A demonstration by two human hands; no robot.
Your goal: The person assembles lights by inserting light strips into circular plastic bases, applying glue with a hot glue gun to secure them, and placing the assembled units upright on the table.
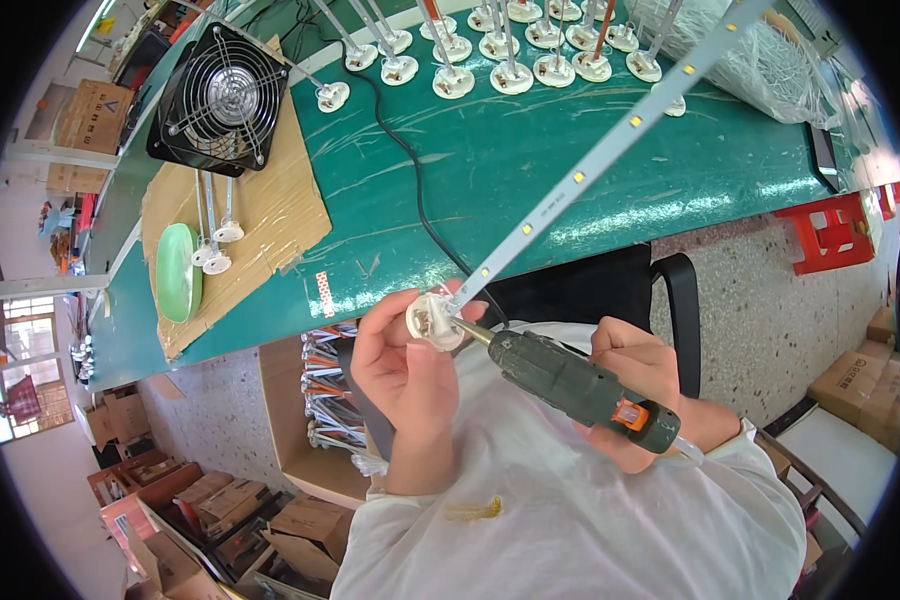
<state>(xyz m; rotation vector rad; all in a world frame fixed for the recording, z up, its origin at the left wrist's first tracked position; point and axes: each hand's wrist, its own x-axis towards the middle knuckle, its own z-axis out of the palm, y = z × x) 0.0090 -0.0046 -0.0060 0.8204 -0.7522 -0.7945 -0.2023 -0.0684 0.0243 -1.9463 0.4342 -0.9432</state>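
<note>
Our left hand [407,365] covers most of the white cap [433,321]; beyond it, the LED strip [610,148] runs off the top edge. Our right hand [638,372] sits mostly behind the glue gun [570,385].

Assembly workshop: green workbench [530,170], rows of lamp parts [515,60], stacked cartons [200,500].

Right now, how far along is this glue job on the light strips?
Done: a row of strips in white caps stands along the far edge of the green table. In hand: the left hand holds a white cap on an LED strip; the right hand aims the glue gun at it. Left: two capped pieces lie on cardboard.
</note>
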